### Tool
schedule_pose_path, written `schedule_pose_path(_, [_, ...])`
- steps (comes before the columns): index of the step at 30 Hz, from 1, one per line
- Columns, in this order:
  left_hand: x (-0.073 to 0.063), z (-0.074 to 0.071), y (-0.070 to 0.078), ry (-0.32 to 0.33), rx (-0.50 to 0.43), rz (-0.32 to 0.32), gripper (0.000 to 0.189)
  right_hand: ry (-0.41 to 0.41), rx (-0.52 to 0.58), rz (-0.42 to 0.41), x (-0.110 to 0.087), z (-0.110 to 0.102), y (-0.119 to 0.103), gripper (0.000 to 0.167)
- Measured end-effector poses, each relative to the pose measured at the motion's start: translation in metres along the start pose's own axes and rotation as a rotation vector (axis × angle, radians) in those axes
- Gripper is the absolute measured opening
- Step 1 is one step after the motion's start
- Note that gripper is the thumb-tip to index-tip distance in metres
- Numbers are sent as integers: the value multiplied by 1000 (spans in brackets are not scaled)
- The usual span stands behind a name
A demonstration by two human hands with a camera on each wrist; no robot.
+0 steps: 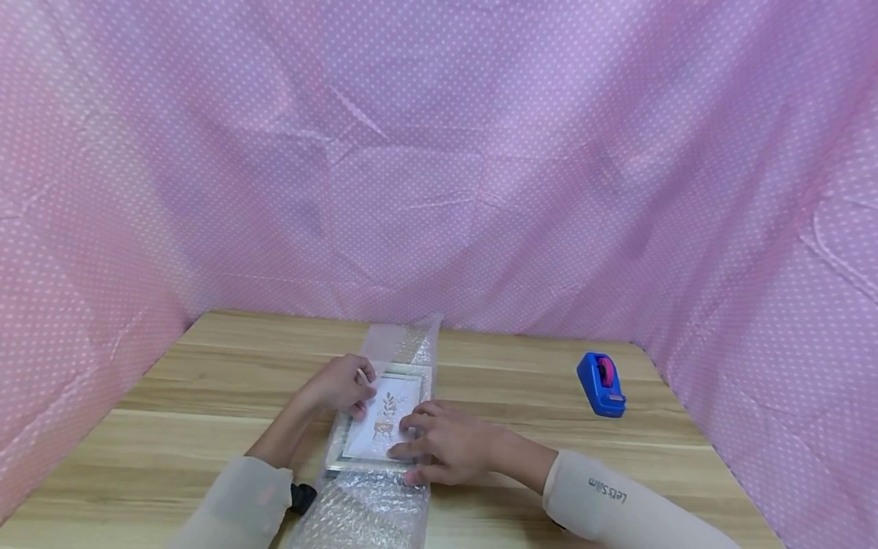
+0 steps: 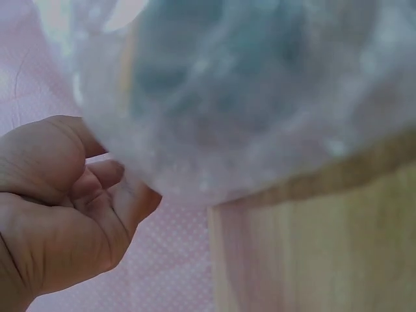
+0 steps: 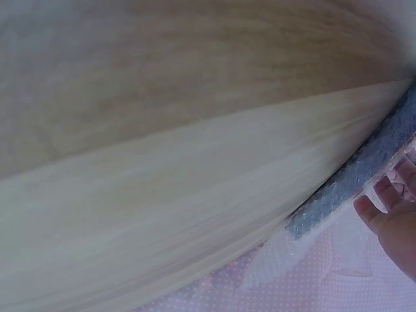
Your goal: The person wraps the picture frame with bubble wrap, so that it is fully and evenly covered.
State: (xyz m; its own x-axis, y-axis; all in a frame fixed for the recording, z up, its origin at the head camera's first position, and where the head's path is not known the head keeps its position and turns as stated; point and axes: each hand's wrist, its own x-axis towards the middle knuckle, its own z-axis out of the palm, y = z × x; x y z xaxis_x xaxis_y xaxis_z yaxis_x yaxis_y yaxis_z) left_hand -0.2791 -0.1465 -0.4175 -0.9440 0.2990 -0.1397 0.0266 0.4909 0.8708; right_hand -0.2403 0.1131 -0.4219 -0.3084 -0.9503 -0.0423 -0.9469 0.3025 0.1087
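Note:
A picture frame (image 1: 423, 381) with a pale border and a plant print lies on a strip of bubble wrap (image 1: 366, 509), which extends beyond its near and far ends. At its left edge, my left hand (image 1: 341, 383) has bent fingers and pinches the clear wrap. The left wrist view shows that hand (image 2: 71, 208) against the film (image 2: 214, 156), its fingertips partly hidden. My right hand (image 1: 456, 444) rests with spread fingers on the right side of the frame. In the right wrist view, the right fingers (image 3: 370, 213) lie along the wrapped edge (image 3: 351, 179).
A blue tape dispenser (image 1: 600, 385) with a pink core stands on the right of the wooden table (image 1: 521, 374). Pink dotted cloth (image 1: 439, 191) hangs behind the table and along both sides. A black strap piece (image 1: 302, 498) shows by the left forearm.

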Motion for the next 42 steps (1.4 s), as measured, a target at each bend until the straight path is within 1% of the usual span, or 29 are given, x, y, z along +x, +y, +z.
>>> schedule_pose_path(3, [0, 2, 1, 0, 30, 18, 12, -3, 1, 0, 0, -1, 0, 54])
schedule_pose_path(8, [0, 3, 0, 0, 45, 28, 8, 6, -5, -10, -1, -2, -1, 53])
schedule_pose_path(11, [0, 3, 1, 6, 95, 35, 7, 9, -7, -12, -1, -3, -1, 53])
schedule_pose_path(13, [1, 2, 2, -2, 134, 39, 7, 8, -3, -10, -1, -4, -1, 53])
schedule_pose_path(14, [1, 2, 3, -15, 149, 41, 6, 5, 1, -8, 0, -4, -1, 53])
schedule_pose_path(16, [1, 0, 4, -60, 170, 43, 4, 0, 10, -3, -1, -5, -1, 53])
schedule_pose_path(19, [2, -5, 5, -139, 176, 39, 14, -3, 19, 0, 0, -5, -2, 53])
schedule_pose_path(21, [3, -7, 6, -177, 202, 45, 21, -5, 21, 2, 0, -6, -2, 53])
schedule_pose_path(23, [4, -9, 7, -183, 271, 69, 24, -4, 17, 1, 0, -6, -1, 54])
schedule_pose_path(25, [6, -11, 8, -177, 371, 105, 26, -1, 14, -2, 1, -6, -1, 53])
schedule_pose_path(28, [8, -12, 10, -140, 534, 145, 27, 6, 16, -6, 1, -5, 0, 52])
schedule_pose_path(29, [8, -13, 10, -129, 567, 150, 30, 9, 18, -7, 1, -4, 0, 52])
schedule_pose_path(31, [9, -14, 9, -103, 621, 154, 30, 14, 27, -7, 0, -4, 0, 52])
schedule_pose_path(33, [9, -15, 5, -81, 637, 166, 32, 17, 32, -8, 0, -4, 0, 52])
schedule_pose_path(36, [9, -16, -3, -68, 601, 191, 32, 16, 41, -10, 0, -4, 0, 52])
schedule_pose_path(40, [9, -16, -9, -63, 557, 214, 34, 12, 78, 3, 0, -4, 1, 52])
schedule_pose_path(42, [9, -16, -11, -63, 547, 208, 34, 7, 99, 14, 0, -4, 1, 52])
